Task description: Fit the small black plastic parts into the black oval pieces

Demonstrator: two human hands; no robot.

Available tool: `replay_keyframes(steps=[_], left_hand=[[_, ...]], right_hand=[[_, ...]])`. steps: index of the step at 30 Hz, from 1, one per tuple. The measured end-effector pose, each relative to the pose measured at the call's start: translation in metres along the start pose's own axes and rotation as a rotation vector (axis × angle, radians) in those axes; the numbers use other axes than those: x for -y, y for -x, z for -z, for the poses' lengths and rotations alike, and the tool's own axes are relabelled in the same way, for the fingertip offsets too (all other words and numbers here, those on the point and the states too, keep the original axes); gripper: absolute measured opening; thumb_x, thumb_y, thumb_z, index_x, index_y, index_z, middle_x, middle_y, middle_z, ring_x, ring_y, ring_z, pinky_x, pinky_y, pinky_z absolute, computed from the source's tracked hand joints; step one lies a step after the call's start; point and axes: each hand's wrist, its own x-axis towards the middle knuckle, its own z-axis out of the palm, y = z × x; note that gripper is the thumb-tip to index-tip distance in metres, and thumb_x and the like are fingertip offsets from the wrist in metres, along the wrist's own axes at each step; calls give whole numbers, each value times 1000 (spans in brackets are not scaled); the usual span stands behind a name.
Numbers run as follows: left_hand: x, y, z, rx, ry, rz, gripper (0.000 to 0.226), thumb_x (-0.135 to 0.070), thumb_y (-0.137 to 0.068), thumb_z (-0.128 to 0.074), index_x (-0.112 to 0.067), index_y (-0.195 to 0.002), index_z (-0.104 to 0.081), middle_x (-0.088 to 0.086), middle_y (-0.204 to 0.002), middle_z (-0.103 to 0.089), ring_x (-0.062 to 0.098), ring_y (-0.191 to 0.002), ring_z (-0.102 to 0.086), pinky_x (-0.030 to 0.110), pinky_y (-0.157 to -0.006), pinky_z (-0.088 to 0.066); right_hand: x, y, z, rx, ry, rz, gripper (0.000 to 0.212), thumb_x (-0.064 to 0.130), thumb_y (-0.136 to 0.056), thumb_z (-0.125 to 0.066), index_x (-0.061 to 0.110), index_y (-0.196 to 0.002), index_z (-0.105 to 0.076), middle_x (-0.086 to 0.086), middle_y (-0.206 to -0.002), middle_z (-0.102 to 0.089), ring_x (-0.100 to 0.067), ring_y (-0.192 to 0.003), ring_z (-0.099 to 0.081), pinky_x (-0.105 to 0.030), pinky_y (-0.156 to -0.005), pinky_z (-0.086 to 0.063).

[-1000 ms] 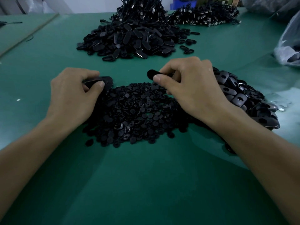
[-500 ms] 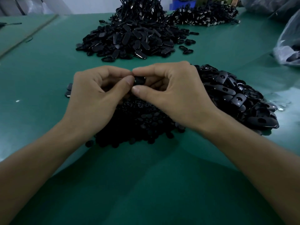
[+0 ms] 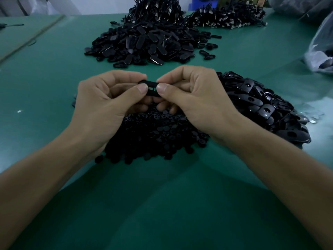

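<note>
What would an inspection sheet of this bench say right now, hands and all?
Surface: green mat, dimly lit.
Job's things: oval piece at the thumbs; small parts pile beneath; oval pieces pile right; further pile beyond.
Clutter: plastic bag far right.
Grippers: left hand and right hand both pinch the oval piece.
Cables: corded heap at the back, seemingly.
Surroundings: blue bin at the back edge.
</note>
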Motion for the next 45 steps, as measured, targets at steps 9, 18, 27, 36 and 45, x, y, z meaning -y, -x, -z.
replay_keyframes(steps=[9,18,27,36,45], left_hand=[[1,1,-1,9,-15,10,22,-24,-79,-81,-23,-99,-73,3,-86,-78,14,-78,-73,21,-69,-55],[3,6,-4,16,-233,-131,5,-30,-83,-73,-25,-84,-73,-9,-78,-76,5,-70,-70,20,-70,-58],[7,1,-1,-44,-164,-143,8,-17,-94,-68,-24,-96,-71,-6,-77,-75,10,-74,-72,22,-69,-59],[8,-1,3,-56,-238,-189,25,-12,-97,-64,-34,-106,-73,-12,-88,-77,6,-81,-72,18,-74,-57],[8,0,0,-54,-194,-124,24,-6,-96,-65,-28,-99,-74,-6,-88,-77,13,-86,-74,24,-76,-60]], right_hand=[[2,0,-2,7,-86,-13,8,5,-96,-64,12,-94,-62,-8,-77,-76,-19,-71,-74,-23,-64,-56],[1,3,-4,26,174,58,8,20,-98,-63,22,-91,-65,4,-77,-76,-8,-72,-73,-27,-67,-57],[-4,5,-4,161,839,61,16,37,-92,-69,27,-103,-74,6,-90,-68,-17,-89,-65,-39,-81,-56],[-7,4,-6,164,798,44,9,27,-95,-64,26,-102,-71,1,-96,-69,-22,-88,-67,-40,-81,-57],[-5,4,-8,100,770,114,10,32,-93,-63,25,-91,-70,5,-87,-67,-21,-83,-65,-41,-78,-55]])
